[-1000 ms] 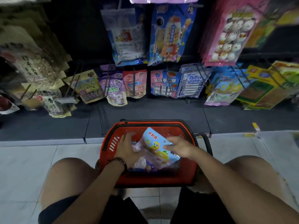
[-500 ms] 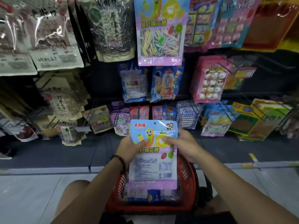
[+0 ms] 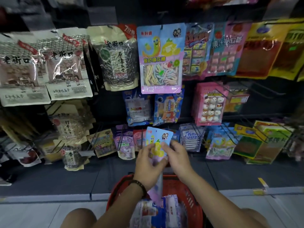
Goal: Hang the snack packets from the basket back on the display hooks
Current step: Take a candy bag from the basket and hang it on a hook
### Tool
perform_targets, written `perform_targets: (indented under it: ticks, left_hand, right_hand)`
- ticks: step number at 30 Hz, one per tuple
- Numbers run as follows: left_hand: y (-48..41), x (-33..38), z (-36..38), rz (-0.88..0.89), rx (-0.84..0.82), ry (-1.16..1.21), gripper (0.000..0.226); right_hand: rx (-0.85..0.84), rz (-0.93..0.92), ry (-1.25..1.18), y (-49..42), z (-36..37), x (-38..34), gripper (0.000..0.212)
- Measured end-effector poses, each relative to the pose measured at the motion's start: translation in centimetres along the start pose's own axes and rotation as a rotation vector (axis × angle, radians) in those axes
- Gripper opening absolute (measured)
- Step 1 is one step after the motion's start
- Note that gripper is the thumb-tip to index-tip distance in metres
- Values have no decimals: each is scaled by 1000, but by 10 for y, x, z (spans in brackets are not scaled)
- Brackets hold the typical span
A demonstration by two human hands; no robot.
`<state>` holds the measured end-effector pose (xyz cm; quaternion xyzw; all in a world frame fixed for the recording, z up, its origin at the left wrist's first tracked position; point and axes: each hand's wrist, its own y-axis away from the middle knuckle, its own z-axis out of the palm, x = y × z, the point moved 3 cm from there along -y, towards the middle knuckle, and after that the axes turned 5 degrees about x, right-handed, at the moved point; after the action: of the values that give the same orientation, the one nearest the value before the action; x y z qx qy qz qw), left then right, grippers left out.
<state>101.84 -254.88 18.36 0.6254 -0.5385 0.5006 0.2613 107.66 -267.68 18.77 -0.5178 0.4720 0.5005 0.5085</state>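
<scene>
Red basket (image 3: 195, 201), bottom centre, is the ref point. Directly abv its far rim both hands hold one snack pkt (image 3: 158, 139): blue top w/ yellow cartoon, lilac lower part trailing down toward the basket's inside. Left hand (image 3: 147, 167), beaded bracelet (image 3: 139, 185) on the wrist, grips the pkt's left side w/ thumb over the front. Right hand (image 3: 178, 159) pinches its right edge. Pkt is upright, top tipped slightly left, in front of the lowest row of hung goods (image 3: 125, 142). More pkts (image 3: 166, 209) lie jumbled inside the basket. Straight up, far abv the basket, a matching pkt (image 3: 160, 58) hangs. Up-left of the basket: seed bags (image 3: 69, 66). Up-right: pink pkt (image 3: 209, 104) w/ round faces.
</scene>
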Motion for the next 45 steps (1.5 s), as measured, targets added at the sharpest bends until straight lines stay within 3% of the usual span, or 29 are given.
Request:
perform_targets:
  ticks: [2, 5, 8, 10, 13, 18, 28, 37, 41, 45]
  left_hand:
    - [0, 6, 4, -64, -82, 209, 44]
    - [-15, 2, -11, -90, 90, 263, 21]
    - [-26, 3, -26, -147, 63, 278, 20]
    - [-33, 1, -32, -182, -4, 298, 25]
    - [-43, 3, -41, -221, -32, 402, 29]
    - [-60, 17, -43, -232, -45, 436, 18]
    - [-101, 67, -56, -233, 68, 470, 24]
    - [-166, 159, -75, -113, 90, 556, 34]
    - [-202, 199, -84, -54, 158, 518, 55]
    - [-228, 233, -89, -28, 226, 469, 52]
  right_hand:
    - [-78, 32, -2, 5, 11, -8, 30]
    - [-141, 5, 72, 3, 9, -13, 32]
    - [70, -159, 227, -12, -13, -17, 10]
    - [211, -128, 226, -23, -27, -24, 30]
    - [153, 24, 1, -38, -35, -36, 40]
    - [126, -11, -58, -49, -37, -53, 17]
    - [131, -106, 11, -66, -30, -107, 5]
    - [191, -230, 26, -102, -22, -217, 55]
    - [255, -238, -11, -128, -16, -264, 55]
    - [354, -297, 7, -153, -15, -299, 61]
